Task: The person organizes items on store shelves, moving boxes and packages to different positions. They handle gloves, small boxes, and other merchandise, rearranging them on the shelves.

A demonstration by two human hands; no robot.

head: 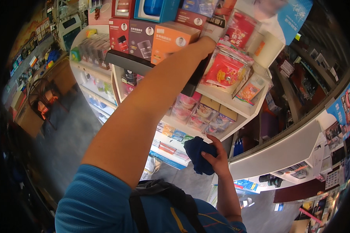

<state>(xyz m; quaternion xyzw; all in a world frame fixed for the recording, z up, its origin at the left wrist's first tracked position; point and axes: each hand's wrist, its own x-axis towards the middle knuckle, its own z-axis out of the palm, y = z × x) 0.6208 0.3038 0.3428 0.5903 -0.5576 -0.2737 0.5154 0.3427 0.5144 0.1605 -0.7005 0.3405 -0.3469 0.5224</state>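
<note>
My left hand (207, 48) reaches far forward over the top shelf. It is beside an orange box (172, 40) and left of red plastic packets (226, 70); its fingers are turned away, so what they touch is hidden. My right hand (220, 158) is lower and nearer my body, gripping a bunched dark blue cloth (200, 155). Left of the orange box stand a purple-grey box (141, 40) and a red box (119, 35), side by side. A black edge strip (131, 59) runs along the shelf front below them.
Lower tiers of the white display shelf (239, 107) hold clear-wrapped packs (205, 113) and small boxes. At right stands a curved white counter (274, 157). A wooden chair (43, 99) and desk (61, 75) are at left. A blue box (156, 10) sits on the stacked boxes.
</note>
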